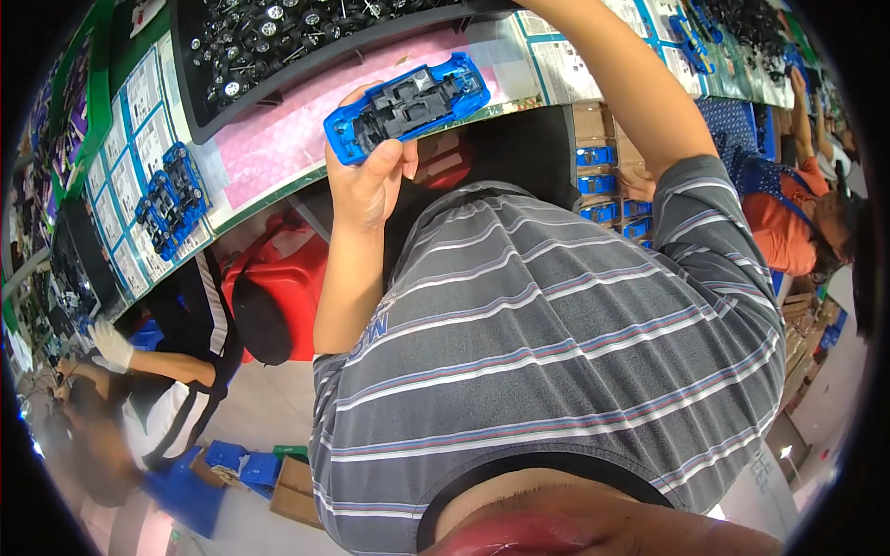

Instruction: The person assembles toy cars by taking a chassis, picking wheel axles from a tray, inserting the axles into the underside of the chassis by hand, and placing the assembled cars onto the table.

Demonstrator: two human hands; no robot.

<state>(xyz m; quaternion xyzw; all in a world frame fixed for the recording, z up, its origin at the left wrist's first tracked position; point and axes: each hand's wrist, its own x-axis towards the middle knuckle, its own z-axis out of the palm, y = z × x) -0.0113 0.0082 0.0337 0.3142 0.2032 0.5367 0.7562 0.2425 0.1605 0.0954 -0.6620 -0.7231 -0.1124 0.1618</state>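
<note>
My left hand [369, 185] grips a blue toy car body [408, 104] from below, thumb on its near edge and fingers partly hidden behind it. The car is held over the table's near edge, its open underside facing me with grey and black parts inside. My right forearm [630, 69] reaches up past the top edge of the picture, so my right hand is out of sight. Beyond the held car stands a black tray [278, 88] full of small toy wheels with metal axles [269, 28].
Several blue car bodies [171, 199] lie on printed sheets at left. Pink bubble wrap [260, 176] covers the table before me. A cardboard box holding blue cars [596, 183] sits below at right. A red stool [301, 296] and a co-worker's gloved hand [111, 346] are at left.
</note>
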